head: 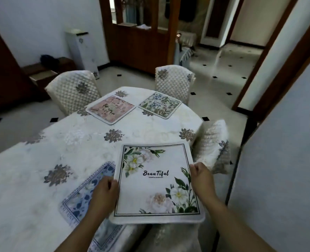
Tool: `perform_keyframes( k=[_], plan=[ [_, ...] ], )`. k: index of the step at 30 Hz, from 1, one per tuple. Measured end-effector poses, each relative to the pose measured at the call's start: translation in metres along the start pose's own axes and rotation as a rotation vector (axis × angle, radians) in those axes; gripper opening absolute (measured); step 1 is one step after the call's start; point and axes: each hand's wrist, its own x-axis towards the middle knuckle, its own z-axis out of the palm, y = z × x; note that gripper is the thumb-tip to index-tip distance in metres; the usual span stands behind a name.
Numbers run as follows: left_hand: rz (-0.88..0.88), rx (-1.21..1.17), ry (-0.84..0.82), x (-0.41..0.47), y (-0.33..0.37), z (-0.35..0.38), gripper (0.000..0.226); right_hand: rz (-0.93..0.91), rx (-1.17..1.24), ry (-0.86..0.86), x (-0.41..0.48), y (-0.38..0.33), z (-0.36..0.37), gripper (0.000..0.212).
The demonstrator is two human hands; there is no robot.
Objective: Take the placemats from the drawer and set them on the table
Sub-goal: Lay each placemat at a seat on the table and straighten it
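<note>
Both hands grip the white floral placemat by its side edges, left hand and right hand, above the table's near corner (overlapping a blue placemat); pink placemat and green placemat lie at the far end; quilted chairs surround.

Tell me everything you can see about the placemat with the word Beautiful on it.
The Beautiful placemat is square, white, with rounded corners, a thin dark border line, white and pale pink flowers with green leaves in two opposite corners, and black script in the middle. It looks like soft padded fabric. The left hand and right hand grip its side edges. It overlaps the blue placemat on the table.
</note>
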Motion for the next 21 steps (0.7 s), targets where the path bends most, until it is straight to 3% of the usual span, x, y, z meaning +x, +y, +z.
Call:
perform_keyframes(
  k=[9,21],
  plan=[
    [-0.21,-0.046,0.22,-0.034,0.01,0.02,0.025,-0.237,-0.106,-0.313,0.081,-0.021,0.033,0.035],
    [-0.279,-0.098,0.297,0.043,0.044,0.097,0.025,-0.35,-0.214,-0.373,0.218,-0.021,0.063,0.034]
  ],
)
